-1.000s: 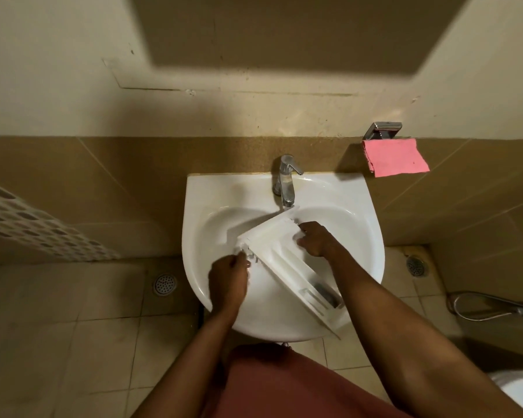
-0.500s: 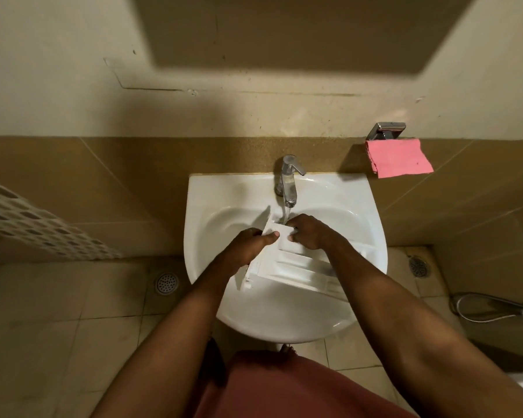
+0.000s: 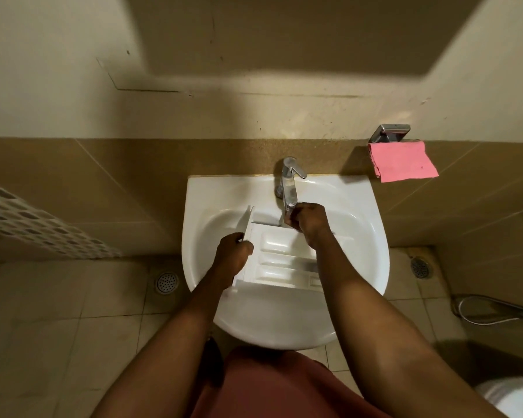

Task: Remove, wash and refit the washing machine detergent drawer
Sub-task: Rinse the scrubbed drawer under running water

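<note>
The white detergent drawer lies across the white washbasin, compartments facing up, its front panel standing at the left. My left hand grips that left front end. My right hand is curled at the drawer's far edge, right under the chrome tap, where water runs. What its fingers hold is hidden.
A pink cloth hangs on a chrome holder at the tiled wall right of the basin. Floor drains sit at the left and right. A spray hose lies on the floor at right, a toilet rim at bottom right.
The drawer has turned from a diagonal lie to flat across the basin under the tap. My left hand moved to its left end, and my right hand rose to the running water.
</note>
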